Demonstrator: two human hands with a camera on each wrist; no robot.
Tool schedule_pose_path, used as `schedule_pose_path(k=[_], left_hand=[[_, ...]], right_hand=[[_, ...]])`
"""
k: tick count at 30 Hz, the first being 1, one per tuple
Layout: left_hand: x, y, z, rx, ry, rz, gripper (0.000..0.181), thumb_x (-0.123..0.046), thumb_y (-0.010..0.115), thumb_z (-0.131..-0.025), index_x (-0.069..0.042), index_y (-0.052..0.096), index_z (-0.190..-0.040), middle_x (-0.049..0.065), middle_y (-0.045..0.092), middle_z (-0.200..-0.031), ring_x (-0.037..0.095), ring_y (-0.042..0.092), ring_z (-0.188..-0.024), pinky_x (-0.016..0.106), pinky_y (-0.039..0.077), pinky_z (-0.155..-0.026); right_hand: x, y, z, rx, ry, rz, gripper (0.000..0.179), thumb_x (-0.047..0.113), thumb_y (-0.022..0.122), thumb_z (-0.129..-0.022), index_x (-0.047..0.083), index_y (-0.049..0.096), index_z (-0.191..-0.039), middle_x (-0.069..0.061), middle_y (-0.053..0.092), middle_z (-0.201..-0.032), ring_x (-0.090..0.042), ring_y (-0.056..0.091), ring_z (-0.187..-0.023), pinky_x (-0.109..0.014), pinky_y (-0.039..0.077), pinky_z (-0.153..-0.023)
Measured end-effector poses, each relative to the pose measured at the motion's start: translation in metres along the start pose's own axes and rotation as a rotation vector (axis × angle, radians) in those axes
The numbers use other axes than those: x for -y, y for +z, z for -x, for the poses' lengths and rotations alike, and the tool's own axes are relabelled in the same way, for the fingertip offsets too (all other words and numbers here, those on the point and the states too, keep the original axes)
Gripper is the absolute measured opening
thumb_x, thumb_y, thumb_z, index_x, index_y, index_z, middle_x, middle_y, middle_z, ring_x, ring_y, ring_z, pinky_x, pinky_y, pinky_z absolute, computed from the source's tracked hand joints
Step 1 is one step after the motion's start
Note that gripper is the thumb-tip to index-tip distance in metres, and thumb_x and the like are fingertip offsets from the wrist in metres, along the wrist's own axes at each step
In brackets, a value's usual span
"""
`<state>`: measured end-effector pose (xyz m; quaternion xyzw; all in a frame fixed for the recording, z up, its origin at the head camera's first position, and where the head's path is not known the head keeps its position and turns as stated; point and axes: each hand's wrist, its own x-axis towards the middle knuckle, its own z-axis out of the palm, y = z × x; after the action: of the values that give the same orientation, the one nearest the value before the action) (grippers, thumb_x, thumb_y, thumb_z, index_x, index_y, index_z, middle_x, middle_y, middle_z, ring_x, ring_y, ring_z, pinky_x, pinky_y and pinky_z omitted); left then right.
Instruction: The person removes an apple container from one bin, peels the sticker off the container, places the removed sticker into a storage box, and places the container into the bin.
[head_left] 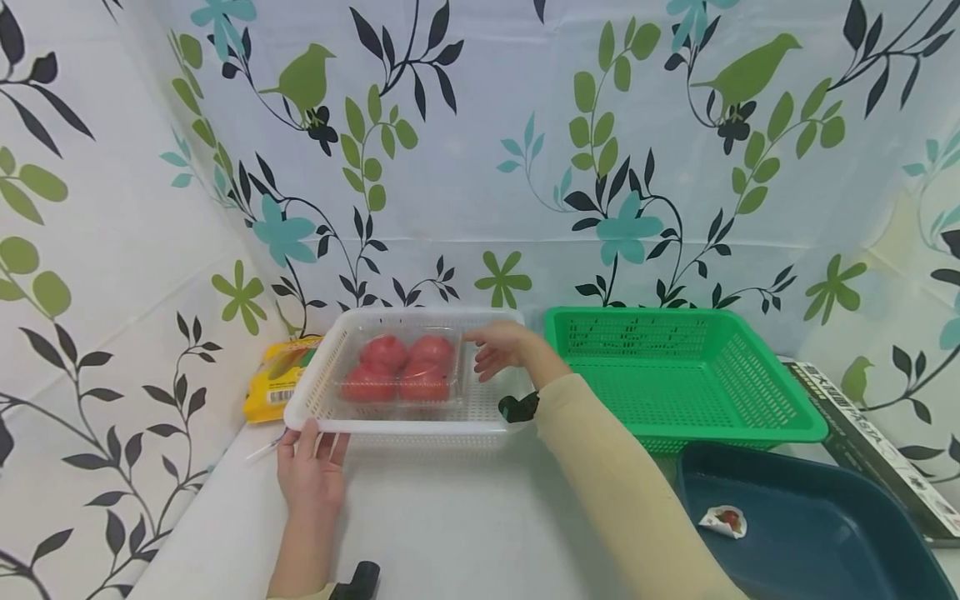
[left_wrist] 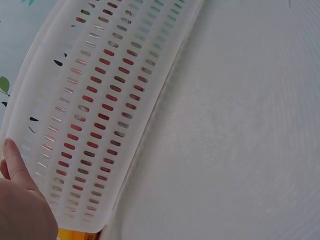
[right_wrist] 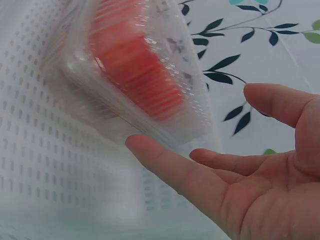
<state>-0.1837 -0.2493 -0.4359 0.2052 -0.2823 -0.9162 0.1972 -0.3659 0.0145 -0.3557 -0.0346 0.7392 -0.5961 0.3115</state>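
Note:
A clear plastic clamshell box [head_left: 401, 367] with several round red fruits, looking like tomatoes, lies inside a white perforated basket [head_left: 420, 427]. My left hand [head_left: 313, 475] touches the basket's front rim near its left corner, fingers extended; the left wrist view shows one finger [left_wrist: 19, 167] along the rim. Over the basket's right part is my right hand [head_left: 502, 346], its fingers spread and pointing left toward the box's right side. In the right wrist view the index fingertip [right_wrist: 137, 145] comes close to the box edge, and nothing is between thumb and fingers.
A green basket [head_left: 675, 437] stands right of the white one. In front of it, a dark blue tray [head_left: 810, 542] holds a small white-and-red scrap [head_left: 725, 522]. A yellow packet [head_left: 273, 383] leans at the left; a long black box [head_left: 877, 450] lies at the right.

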Motion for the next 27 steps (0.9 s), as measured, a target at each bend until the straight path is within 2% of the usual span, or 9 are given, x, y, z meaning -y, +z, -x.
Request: schedule_pose_path(k=[5, 10, 13, 17, 22, 27], left_hand=[[0.001, -0.001, -0.001, 0.005, 0.006, 0.021, 0.046, -0.021, 0.067, -0.098, -0.024, 0.042, -0.137, 0.0, 0.037, -0.153, 0.023, 0.041, -0.141, 0.032, 0.054, -0.093], [0.002, -0.002, -0.002, 0.015, 0.007, 0.025, 0.047, -0.021, 0.068, -0.098, -0.024, 0.043, -0.137, 0.0, 0.038, -0.153, 0.023, 0.041, -0.141, 0.033, 0.054, -0.093], [0.002, -0.002, -0.002, 0.021, 0.004, 0.027, 0.047, -0.02, 0.067, -0.098, -0.024, 0.043, -0.138, 0.0, 0.037, -0.154, 0.023, 0.041, -0.141, 0.033, 0.054, -0.094], [0.002, 0.0, -0.003, 0.031, 0.01, 0.025, 0.049, -0.02, 0.067, -0.099, -0.024, 0.042, -0.14, 0.0, 0.037, -0.154, 0.023, 0.041, -0.141, 0.033, 0.053, -0.094], [0.002, -0.001, -0.003, 0.032, 0.018, 0.007, 0.05, -0.02, 0.066, -0.099, -0.024, 0.041, -0.143, 0.0, 0.037, -0.155, 0.023, 0.041, -0.142, 0.032, 0.053, -0.095], [0.003, -0.002, -0.001, 0.021, 0.012, -0.01, 0.051, -0.021, 0.068, -0.098, -0.024, 0.043, -0.142, -0.001, 0.037, -0.155, 0.022, 0.041, -0.141, 0.032, 0.053, -0.095]], right_hand=[[0.007, -0.012, 0.013, -0.016, -0.053, -0.055, 0.061, 0.024, 0.059, -0.103, -0.007, 0.035, -0.15, -0.036, 0.045, -0.143, -0.047, 0.054, -0.125, -0.051, 0.058, -0.086], [0.011, -0.018, 0.031, -0.008, -0.112, -0.042, 0.064, 0.026, 0.059, -0.103, 0.001, 0.032, -0.155, -0.032, 0.044, -0.146, -0.043, 0.055, -0.126, -0.047, 0.058, -0.087], [0.012, -0.021, 0.043, -0.002, -0.149, -0.014, 0.064, 0.027, 0.057, -0.104, 0.001, 0.03, -0.156, -0.031, 0.044, -0.147, -0.042, 0.055, -0.127, -0.046, 0.057, -0.09], [0.012, -0.026, 0.057, 0.002, -0.194, 0.004, 0.06, 0.027, 0.057, -0.105, -0.001, 0.034, -0.153, -0.027, 0.047, -0.146, -0.038, 0.058, -0.125, -0.045, 0.057, -0.091], [0.007, -0.028, 0.074, -0.004, -0.245, -0.015, 0.057, 0.027, 0.059, -0.104, -0.001, 0.04, -0.15, -0.024, 0.056, -0.138, -0.036, 0.061, -0.12, -0.047, 0.055, -0.093], [-0.001, -0.031, 0.095, -0.025, -0.293, -0.047, 0.058, 0.027, 0.06, -0.103, -0.002, 0.04, -0.149, -0.024, 0.056, -0.138, -0.038, 0.06, -0.122, -0.048, 0.054, -0.095]])
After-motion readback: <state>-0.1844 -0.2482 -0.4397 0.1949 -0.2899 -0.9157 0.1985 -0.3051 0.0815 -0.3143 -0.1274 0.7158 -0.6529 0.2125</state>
